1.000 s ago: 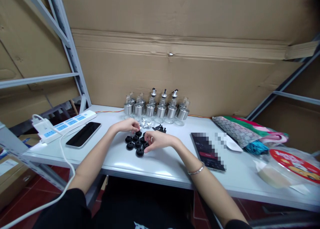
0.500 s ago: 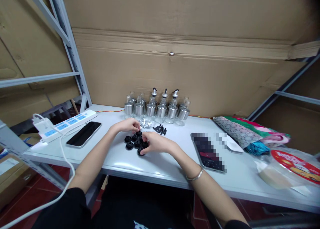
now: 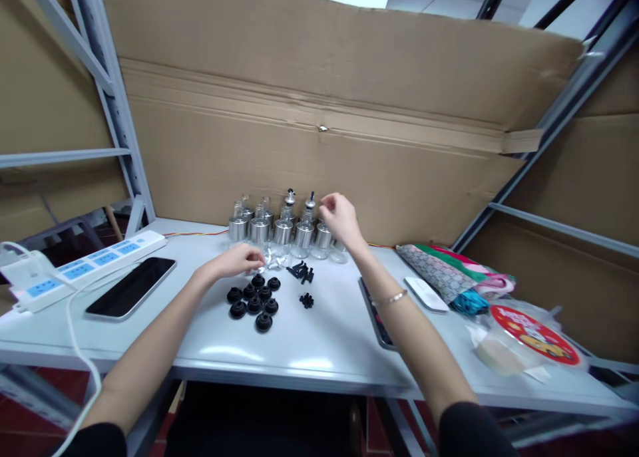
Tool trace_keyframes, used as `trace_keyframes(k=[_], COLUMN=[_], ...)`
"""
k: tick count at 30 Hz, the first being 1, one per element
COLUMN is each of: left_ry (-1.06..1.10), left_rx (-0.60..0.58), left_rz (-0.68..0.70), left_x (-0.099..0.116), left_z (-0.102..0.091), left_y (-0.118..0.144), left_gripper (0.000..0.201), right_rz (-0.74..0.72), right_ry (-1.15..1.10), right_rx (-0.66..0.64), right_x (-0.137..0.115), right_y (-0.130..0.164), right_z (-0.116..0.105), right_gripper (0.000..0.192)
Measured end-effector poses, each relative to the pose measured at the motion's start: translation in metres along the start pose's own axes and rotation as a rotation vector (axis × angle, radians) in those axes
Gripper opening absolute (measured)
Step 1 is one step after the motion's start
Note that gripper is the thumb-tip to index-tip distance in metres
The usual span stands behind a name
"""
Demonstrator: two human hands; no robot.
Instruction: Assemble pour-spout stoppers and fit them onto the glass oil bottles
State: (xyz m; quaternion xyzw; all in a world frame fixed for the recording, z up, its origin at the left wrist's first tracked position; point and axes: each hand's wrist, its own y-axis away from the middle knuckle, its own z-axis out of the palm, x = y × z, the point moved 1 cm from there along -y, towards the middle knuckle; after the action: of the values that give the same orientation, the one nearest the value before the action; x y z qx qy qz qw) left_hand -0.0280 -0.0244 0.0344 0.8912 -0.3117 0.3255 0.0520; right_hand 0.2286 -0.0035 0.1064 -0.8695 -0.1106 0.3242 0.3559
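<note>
The right hand (image 3: pixel 338 219) is raised at the far row of bottles (image 3: pixel 284 225), fingers pinched at the top of the rightmost bottle; whether it grips anything cannot be told. The left hand (image 3: pixel 238 260) rests on the desk (image 3: pixel 309 337), fingers curled beside small clear pieces (image 3: pixel 272 261). Seven black caps (image 3: pixel 253 299) cluster just near of it, one small black piece (image 3: pixel 306 301) to their right. About eight bottles stand in all. A phone (image 3: pixel 130 287) and power strip (image 3: pixel 82 267) lie left.

cardboard wall (image 3: pixel 319 78), grey shelving (image 3: pixel 107 98), white table (image 3: pixel 299 340)
</note>
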Motion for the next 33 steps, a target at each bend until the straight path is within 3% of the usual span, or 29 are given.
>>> trace_keyframes(k=[2,4,9,15,21,26,30,33], left_ry=[-0.064,-0.125,-0.196,-0.218,-0.205,-0.162,-0.124,-0.082], left_rx=[0.177,0.292,0.338,0.42,0.513,0.589,0.706,0.756], left_rz=[0.063,0.123,0.2,0.269,0.375,0.36,0.332,0.336], left_x=[0.005,0.009,0.012,0.013,0.017,0.026,0.038,0.049], left_z=[-0.002,-0.003,0.002,0.005,0.002,0.001,-0.001,0.0], left_y=[0.0,0.0,0.0,0.0,-0.002,0.0,-0.005,-0.012], left_gripper=[0.026,0.027,0.023,0.018,0.017,0.019,0.024,0.027], right_rz=[0.128,0.295,0.454,0.529,0.448,0.346,0.041,-0.201], right_ry=[0.07,0.133,0.141,0.106,0.058,0.01,-0.094,-0.15], right_rx=[0.121,0.084,-0.003,-0.023,0.05,0.165,0.353,0.417], right_x=[0.026,0.048,0.073,0.084,0.085,0.071,0.045,0.015], right_y=[-0.03,-0.055,-0.089,-0.096,-0.083,-0.088,-0.101,-0.089], right_z=[-0.003,-0.002,0.015,0.039,0.041,0.016,-0.023,-0.054], right_gripper=[0.021,0.025,0.02,0.016,0.012,0.012,0.013,0.02])
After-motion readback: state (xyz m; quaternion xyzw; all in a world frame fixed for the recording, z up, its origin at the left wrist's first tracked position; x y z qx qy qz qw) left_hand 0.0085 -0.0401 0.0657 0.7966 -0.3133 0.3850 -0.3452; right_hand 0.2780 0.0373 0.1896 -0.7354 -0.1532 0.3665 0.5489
